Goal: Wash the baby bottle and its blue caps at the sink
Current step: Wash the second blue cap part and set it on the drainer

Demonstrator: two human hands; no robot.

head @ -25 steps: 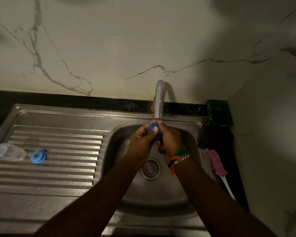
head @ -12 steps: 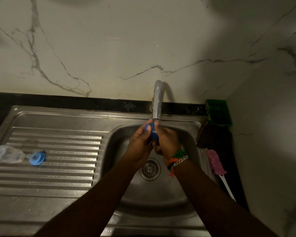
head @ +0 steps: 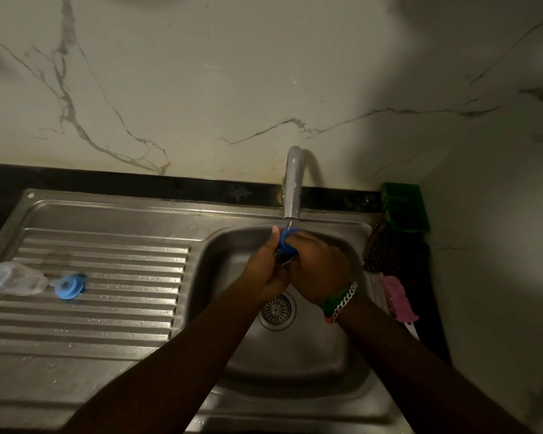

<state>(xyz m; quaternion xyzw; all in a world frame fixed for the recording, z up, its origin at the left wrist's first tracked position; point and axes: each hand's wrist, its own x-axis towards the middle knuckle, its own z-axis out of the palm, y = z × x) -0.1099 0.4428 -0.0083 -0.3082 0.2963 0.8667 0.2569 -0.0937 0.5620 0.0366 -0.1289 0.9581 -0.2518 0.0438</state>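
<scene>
At the centre of the frame, a blue cap (head: 286,241) is held under the tap (head: 292,186), over the sink (head: 295,364). It is gripped between the left hand (head: 265,270) and the right hand (head: 318,270), both curled round it. The rinsing step seems in hand. At the left edge, the baby bottle (head: 11,278) and a second blue cap (head: 69,287) lie on the drainboard (head: 107,324), judged next for washing.
</scene>
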